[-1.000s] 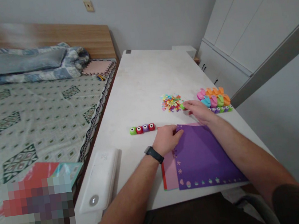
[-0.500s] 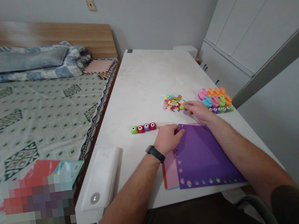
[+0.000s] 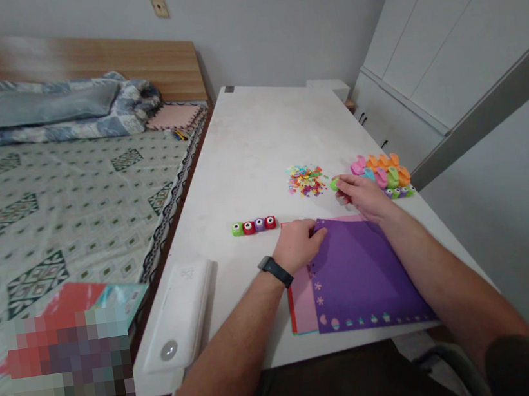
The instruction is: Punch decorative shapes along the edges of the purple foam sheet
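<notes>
A purple sheet of paper point(image 3: 364, 269), with small shapes punched along its left and bottom edges, lies over pink paper point(image 3: 303, 310). At its upper left corner my left hand point(image 3: 298, 243) is closed, thumb against the sheet's edge. A small green craft punch point(image 3: 334, 185) is pinched between the thumb and fingers of my right hand point(image 3: 360, 193), just above the table. Just left of that punch lies a pile of colourful paper cutouts point(image 3: 307, 181). Green, red and purple punches point(image 3: 253, 226) stand in a short row beyond my left wrist.
Larger pink, blue, green and orange punches point(image 3: 382, 171) stand grouped at the table's right edge, with small punches point(image 3: 401, 192) in front, partly behind my right hand. A white power bank point(image 3: 179, 319) lies at the left edge. A patterned bed point(image 3: 75, 203) borders the white table point(image 3: 274, 125).
My right hand has shifted right with the green punch, away from the cutout pile. My left hand stays at the purple sheet's corner.
</notes>
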`<state>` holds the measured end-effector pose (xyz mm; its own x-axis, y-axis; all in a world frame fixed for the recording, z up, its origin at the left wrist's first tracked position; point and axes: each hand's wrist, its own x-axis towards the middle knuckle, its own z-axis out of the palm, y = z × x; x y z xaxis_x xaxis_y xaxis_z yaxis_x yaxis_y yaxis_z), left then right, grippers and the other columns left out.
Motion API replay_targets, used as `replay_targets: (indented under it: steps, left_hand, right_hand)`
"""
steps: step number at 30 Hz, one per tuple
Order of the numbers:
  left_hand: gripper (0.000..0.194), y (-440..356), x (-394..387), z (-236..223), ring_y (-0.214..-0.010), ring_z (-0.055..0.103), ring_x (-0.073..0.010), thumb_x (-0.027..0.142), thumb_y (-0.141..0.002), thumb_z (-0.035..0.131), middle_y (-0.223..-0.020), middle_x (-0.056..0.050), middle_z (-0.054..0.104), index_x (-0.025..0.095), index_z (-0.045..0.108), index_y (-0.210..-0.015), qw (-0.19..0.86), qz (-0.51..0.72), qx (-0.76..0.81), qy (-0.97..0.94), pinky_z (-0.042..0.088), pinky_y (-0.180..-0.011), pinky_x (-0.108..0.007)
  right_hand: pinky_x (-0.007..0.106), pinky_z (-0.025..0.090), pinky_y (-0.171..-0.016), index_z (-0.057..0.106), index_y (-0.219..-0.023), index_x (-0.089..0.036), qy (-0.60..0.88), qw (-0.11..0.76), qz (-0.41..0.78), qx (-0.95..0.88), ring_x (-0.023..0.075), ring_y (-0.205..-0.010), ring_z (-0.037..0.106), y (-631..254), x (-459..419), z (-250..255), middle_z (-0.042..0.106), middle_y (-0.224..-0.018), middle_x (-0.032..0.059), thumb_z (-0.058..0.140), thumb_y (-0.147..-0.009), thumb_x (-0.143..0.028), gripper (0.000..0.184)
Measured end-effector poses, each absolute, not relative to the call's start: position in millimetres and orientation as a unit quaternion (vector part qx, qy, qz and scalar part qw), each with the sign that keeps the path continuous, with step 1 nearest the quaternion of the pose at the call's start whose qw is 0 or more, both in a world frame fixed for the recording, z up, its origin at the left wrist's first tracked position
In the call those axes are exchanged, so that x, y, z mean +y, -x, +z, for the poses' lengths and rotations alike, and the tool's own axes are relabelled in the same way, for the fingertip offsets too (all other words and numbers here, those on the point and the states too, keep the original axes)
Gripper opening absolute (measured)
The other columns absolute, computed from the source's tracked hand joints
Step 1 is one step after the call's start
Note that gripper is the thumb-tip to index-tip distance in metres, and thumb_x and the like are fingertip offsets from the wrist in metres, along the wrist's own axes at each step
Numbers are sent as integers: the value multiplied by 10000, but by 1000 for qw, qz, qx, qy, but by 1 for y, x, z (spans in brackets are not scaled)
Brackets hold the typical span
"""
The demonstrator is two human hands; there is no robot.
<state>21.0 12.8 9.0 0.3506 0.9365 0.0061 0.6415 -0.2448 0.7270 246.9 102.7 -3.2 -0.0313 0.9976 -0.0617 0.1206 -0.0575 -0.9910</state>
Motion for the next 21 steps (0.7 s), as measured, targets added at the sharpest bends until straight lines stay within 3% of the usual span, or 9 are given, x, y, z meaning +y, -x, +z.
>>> replay_targets:
  steps: [11, 17, 21]
  left_hand:
    - [353, -20, 13, 9, -610, 517, -144, 398, -943, 549, -655, -18, 633, 178, 631, -680, 304, 199, 520, -773, 283, -584, -287]
    - [349, -20, 12, 3, -619, 534, -153, 413, -944, 549, -697, -34, 668, 178, 657, -710, 282, 182, 517, -787, 276, -584, -296]
    - [350, -21, 12, 4, -637, 553, -157, 416, -949, 547, -726, -46, 686, 176, 685, -735, 287, 160, 520, -788, 299, -594, -292]
  right_hand:
    - [240, 464, -517, 665, -1116, -231, 578, 489, 395, -521, 151, -725, 649, -317, 74, 25, 709, -916, 33, 860, -714, -421, 486]
    - [288, 423, -497, 734, -998, -196, 637, 477, 349, -495, 177, -668, 622, -359, 65, 19, 729, -856, 79, 801, -713, -361, 336]
    - [295, 424, -508, 766, -991, -200, 663, 466, 349, -471, 180, -666, 629, -371, 57, 11, 731, -842, 71, 783, -692, -344, 332]
